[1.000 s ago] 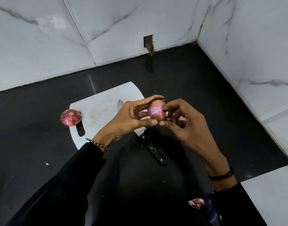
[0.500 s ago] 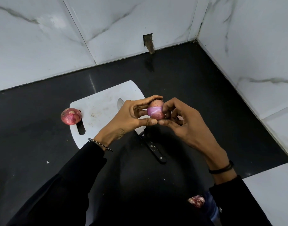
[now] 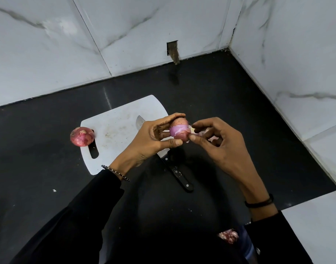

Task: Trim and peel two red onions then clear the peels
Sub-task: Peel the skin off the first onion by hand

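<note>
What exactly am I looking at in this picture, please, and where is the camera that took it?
There is no machine here: a person works with two bare hands, and the single camera sits on their head, looking forward and down, so the view is the person's own. The left hand grips a partly peeled red onion, which shows a band of pale purple flesh. The right hand pinches its other end, apparently pulling at the skin. Below them, on a black counter, lies a white cutting board. A knife lies across the board's near edge, its black handle toward the person. A second red onion, with its dry skin on, sits at the board's left edge, by the handle slot.
</note>
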`<state>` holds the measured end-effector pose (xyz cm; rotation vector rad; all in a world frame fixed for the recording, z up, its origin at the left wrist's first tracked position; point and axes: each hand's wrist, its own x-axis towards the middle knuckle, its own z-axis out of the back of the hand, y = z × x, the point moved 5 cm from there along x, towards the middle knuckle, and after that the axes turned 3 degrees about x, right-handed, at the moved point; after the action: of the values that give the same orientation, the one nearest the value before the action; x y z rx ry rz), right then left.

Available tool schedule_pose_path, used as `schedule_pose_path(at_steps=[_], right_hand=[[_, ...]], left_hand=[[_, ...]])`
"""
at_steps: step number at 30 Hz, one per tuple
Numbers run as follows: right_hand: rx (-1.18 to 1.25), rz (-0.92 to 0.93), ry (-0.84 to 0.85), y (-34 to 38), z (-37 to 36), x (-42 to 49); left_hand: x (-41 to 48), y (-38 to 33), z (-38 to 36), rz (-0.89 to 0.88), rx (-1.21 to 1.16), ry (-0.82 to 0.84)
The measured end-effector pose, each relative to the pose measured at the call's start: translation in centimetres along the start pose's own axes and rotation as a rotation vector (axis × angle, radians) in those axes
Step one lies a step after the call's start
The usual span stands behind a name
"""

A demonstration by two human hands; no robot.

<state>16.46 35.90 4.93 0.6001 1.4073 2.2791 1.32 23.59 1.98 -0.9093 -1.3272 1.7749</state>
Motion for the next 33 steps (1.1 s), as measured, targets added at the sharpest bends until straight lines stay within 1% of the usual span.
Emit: schedule_pose_path(at_steps=[6,12,22,30,31,33], right_hand=[[-0.002,-0.019,-0.033,-0.3,-0.1,-0.2],[0.005,-0.033,-0.021,-0.4,-0.3,-0.3],[-0.178,0.123,-0.157,0.7,-0.2,-1.0],[-0.369,0.223,-0.137,0.5,-0.8,-1.4],[-0.353,0.215,-0.134,0.5,-0.8,-1.4],[-0.243,0.159,-0.116,0.5,-0.6,-1.4]], left_hand=[[0.1,-0.3,-0.3,-0.024,0.023,-0.006],[-0.3,-0.4,-0.2,-0.04,0.049,-0.035],[-1.0,-0.9,-0.4,-0.043,0.078,-0.085],[-1.5,-1.0,-0.7,-0.061,0.126,-0.09],[-1.5,-1.0,-0.6,-0.063,0.128,-0.089],[-1.6,-0.9,-0.6,-0.064,0.126,-0.089]])
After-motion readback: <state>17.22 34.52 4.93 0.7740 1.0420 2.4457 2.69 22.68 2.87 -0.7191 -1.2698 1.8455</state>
